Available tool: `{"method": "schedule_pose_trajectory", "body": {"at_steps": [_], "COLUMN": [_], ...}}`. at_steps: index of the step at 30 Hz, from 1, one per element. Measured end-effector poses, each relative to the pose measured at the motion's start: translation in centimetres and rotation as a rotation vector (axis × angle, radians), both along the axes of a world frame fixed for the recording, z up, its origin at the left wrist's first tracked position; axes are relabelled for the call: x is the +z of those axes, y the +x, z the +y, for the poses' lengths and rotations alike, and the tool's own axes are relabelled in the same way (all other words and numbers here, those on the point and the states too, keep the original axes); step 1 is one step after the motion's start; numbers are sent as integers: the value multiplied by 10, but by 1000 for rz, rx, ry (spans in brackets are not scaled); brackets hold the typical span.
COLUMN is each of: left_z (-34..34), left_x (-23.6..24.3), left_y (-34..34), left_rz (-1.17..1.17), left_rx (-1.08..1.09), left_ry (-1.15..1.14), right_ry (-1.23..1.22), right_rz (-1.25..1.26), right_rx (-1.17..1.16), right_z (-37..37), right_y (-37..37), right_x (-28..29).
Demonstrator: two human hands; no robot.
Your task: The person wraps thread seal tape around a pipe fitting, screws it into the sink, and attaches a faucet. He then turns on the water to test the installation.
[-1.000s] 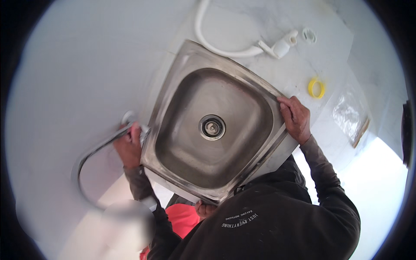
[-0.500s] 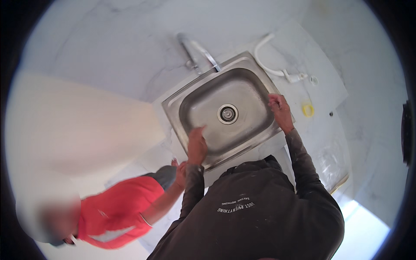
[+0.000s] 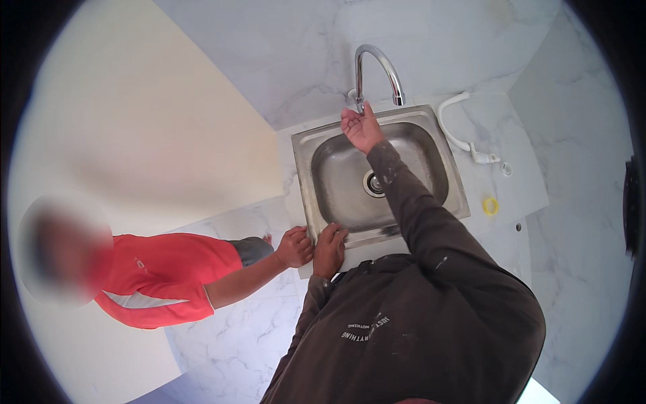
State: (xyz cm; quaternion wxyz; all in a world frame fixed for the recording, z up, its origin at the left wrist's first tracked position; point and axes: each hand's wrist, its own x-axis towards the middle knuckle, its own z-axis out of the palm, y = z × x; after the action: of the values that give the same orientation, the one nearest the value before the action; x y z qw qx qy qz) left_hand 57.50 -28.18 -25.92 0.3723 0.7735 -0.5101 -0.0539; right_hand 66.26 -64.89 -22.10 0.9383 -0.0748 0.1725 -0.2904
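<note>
A stainless steel sink (image 3: 303, 176) is set into the pale counter before me. At its back edge rises a chrome gooseneck faucet (image 3: 383, 58). My right hand (image 3: 362, 128) reaches across the basin to the faucet's base, palm showing, fingers loosely bent. Its thumb points up against the lower part of the faucet, apart from the fingers; no object shows in the palm. My left hand (image 3: 329, 250) lies over the sink's front rim near the left corner, fingers extended. The drain (image 3: 374, 184) is partly covered by my right forearm.
A co-worker's closed hand (image 3: 295, 247) sits at the sink's front left corner, beside my left hand; a red shirt (image 3: 168, 276) shows behind it. On the right counter lie a white hose (image 3: 444, 121) with a fitting (image 3: 484, 157), a white ring (image 3: 507, 169) and a yellow tape roll (image 3: 490, 206).
My right hand has moved from the sink's right rim to the faucet's base. My left hand has come down from above the basin onto the front rim. The view has shifted.
</note>
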Motion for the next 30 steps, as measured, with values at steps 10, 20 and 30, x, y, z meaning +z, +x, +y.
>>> {"method": "schedule_pose_trajectory", "body": {"at_steps": [10,20,30], "left_z": [-4,-5,-5], "left_x": [6,5,-3], "left_y": [1,3,7], "left_rz": [-77,-120,-105], "left_rx": [-30,-35,-58], "left_ry": [55,60,34], "right_ry": [-542,-647,-676], "right_rz": [650,665,710], "right_rx": [-448,-362,-329], "right_z": [31,27,30], "right_y": [36,21,18], "right_x": [-2,1,1]}}
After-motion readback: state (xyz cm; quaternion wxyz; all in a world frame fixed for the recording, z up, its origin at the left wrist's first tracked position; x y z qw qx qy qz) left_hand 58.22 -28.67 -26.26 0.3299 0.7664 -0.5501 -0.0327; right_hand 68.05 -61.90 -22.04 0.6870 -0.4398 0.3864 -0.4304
